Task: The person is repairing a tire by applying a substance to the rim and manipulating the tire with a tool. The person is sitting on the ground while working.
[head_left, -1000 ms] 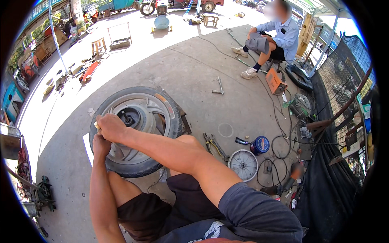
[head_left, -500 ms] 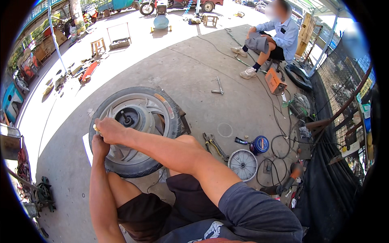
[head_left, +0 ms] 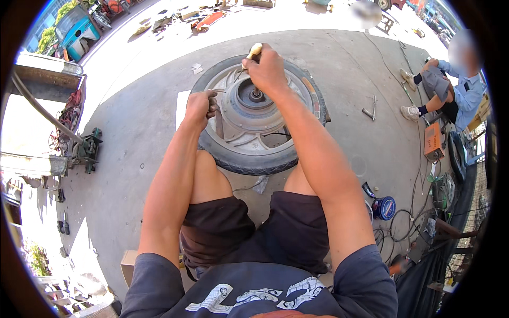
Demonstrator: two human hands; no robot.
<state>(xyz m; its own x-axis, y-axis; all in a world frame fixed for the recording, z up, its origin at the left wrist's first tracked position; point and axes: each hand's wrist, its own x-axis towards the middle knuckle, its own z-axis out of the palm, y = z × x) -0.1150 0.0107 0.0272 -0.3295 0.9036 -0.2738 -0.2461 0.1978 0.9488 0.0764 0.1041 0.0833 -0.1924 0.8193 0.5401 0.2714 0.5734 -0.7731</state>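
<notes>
A spoked alloy motorcycle wheel with a black tyre (head_left: 254, 163) lies flat before me, its hub with a central axle (head_left: 256, 93) facing up. My right hand (head_left: 268, 71) grips a yellow-handled screwdriver (head_left: 255, 50) above the upper part of the rim; its thin shaft points down toward the hub's edge. My left hand (head_left: 200, 108) is closed at the wheel's left side, near the hub, with a thin metal piece at its fingers that I cannot make out clearly. My knees are against or beside the tyre's lower edge.
A person (head_left: 464, 100) sits at the right near an orange machine (head_left: 433, 142). A T-shaped wrench (head_left: 371, 112), a blue can (head_left: 384, 208) and cables lie on the concrete. A metal machine with a curved bar (head_left: 85, 148) stands at left; scattered parts (head_left: 207, 21) lie in sunlight beyond.
My view has swung leftward, centring the wheel. My hands, together at the wheel's left before, are apart: the right higher over the rim with the yellow handle, the left beside the hub.
</notes>
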